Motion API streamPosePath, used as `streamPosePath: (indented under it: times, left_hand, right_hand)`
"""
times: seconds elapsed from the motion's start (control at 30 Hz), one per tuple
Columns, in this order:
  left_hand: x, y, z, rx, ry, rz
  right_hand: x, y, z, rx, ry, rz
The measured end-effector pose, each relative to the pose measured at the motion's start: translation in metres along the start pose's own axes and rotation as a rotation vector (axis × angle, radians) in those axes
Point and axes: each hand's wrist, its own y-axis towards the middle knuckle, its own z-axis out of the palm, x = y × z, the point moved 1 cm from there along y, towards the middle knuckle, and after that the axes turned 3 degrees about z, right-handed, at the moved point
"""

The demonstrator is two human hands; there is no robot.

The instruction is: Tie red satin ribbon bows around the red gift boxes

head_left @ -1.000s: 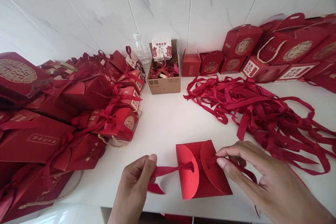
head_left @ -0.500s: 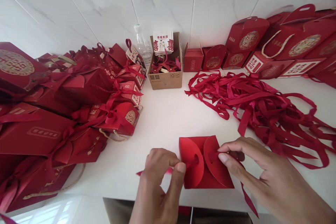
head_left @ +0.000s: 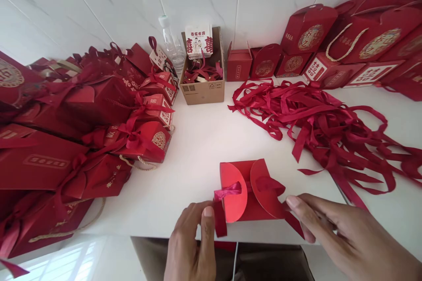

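A small red gift box (head_left: 249, 167) with two rounded flaps folded over its top sits near the table's front edge. A dark red satin ribbon (head_left: 231, 190) threads through slots in both flaps, one end coming out on each side. My left hand (head_left: 191, 239) is left of the box, thumb and forefinger closed at the ribbon where its end folds down. At the right, my right hand (head_left: 343, 232) pinches the other ribbon end between thumb and fingers. Its fingertips are partly hidden behind the thumb.
A heap of loose red ribbons (head_left: 316, 118) lies at the right. Finished red boxes with bows (head_left: 145, 140) crowd the left. At the back are a cardboard box (head_left: 202, 92), a clear plastic bottle (head_left: 171, 48) and stacked red gift boxes (head_left: 310, 30) against the tiled wall.
Both hands have drawn outward and down from the flap slots, bringing more ribbon out on each side. The view has shifted slightly, and the box appears a little higher and left.
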Motion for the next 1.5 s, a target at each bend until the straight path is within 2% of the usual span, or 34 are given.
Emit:
streamPosePath:
  times: [0.1,0.2,0.3,0.47,0.53,0.63,0.67,0.7,0.83,0.93,1.03,1.13,1.27,1.4,1.5]
  left_hand:
    - [0.006,0.006,0.005,-0.046,-0.121,0.015]
    - [0.005,0.012,0.011,-0.026,-0.22,-0.033]
    - [-0.002,0.016,0.016,0.034,-0.308,-0.13]
    - [-0.006,0.025,0.006,0.06,-0.36,-0.147]
    - [-0.004,0.027,-0.003,-0.008,-0.315,-0.127]
    - [-0.004,0.022,-0.015,-0.245,-0.146,-0.03]
    - [-0.005,0.018,-0.016,-0.278,-0.095,-0.016]
    - [-0.005,0.014,-0.015,-0.262,-0.059,-0.017]
    - [0.0,0.0,0.003,-0.022,-0.05,0.001]
    - [0.006,-0.002,0.016,-0.049,-0.122,0.019]
    - [0.002,0.005,0.023,-0.113,-0.265,0.0]
    - [-0.014,0.016,0.021,-0.129,-0.397,0.01]
    - [-0.036,0.034,0.011,-0.082,-0.489,0.114]
    - [-0.048,0.049,0.006,0.093,-0.503,0.168]
    - [-0.06,0.054,0.006,0.232,-0.391,0.226]
  right_hand:
    - [0.002,0.004,0.006,0.063,0.092,0.079]
    - [0.01,0.013,0.009,0.068,0.221,0.126]
    - [0.019,0.022,0.011,0.065,0.426,0.104]
    - [0.026,0.032,0.019,0.021,0.796,0.071]
    - [0.026,0.032,0.021,-0.015,0.84,0.091]
    - [0.026,0.028,0.021,-0.067,0.884,0.094]
    - [0.026,0.027,0.021,-0.075,0.895,0.099]
    - [0.026,0.025,0.02,-0.08,0.894,0.105]
    - [0.03,0.019,0.015,-0.159,0.824,0.069]
    - [0.032,0.016,0.013,-0.231,0.751,0.019]
    - [0.035,0.013,0.011,-0.263,0.688,-0.03]
    - [0.04,0.012,0.008,-0.312,0.668,-0.086]
    - [0.051,0.015,0.002,-0.353,0.722,-0.141]
    - [0.066,0.018,-0.006,-0.385,0.775,-0.205]
    - [0.082,0.02,-0.016,-0.346,0.698,-0.303]
